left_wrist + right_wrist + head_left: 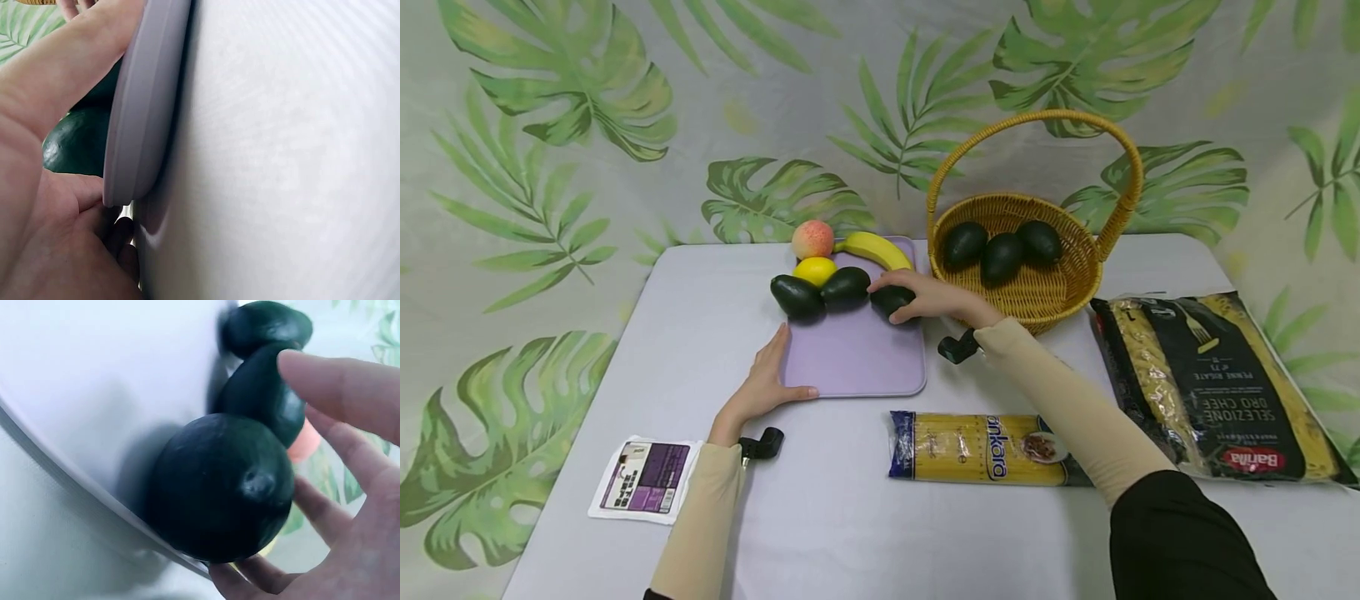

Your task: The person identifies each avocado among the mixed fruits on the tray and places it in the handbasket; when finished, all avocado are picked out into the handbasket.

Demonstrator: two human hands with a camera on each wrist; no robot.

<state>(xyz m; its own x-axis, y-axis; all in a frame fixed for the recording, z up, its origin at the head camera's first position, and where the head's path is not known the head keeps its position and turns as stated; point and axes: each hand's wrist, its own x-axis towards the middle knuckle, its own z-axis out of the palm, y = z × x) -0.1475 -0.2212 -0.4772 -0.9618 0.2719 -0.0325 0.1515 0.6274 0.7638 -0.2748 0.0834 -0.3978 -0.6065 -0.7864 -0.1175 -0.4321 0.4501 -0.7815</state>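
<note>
A lilac tray (857, 358) holds a row of three dark green avocados, with the left one (797, 297) and middle one (846, 288) beside each other. My right hand (928, 296) curls its fingers round the rightmost avocado (219, 487), which sits by the tray's right edge. In the right wrist view the thumb (337, 381) stands apart from this avocado. My left hand (763, 379) rests against the tray's near-left corner, fingers along the left side and thumb along the front edge. A lemon (815, 271), a peach (813, 239) and a banana (874, 248) lie behind the avocados.
A wicker basket (1052, 296) with a tall handle holds three avocados, right of the tray. A spaghetti pack (977, 448) lies in front, partly under the right forearm. A large penne bag (1217, 383) is at the right. A white-and-purple packet (643, 479) lies at the left.
</note>
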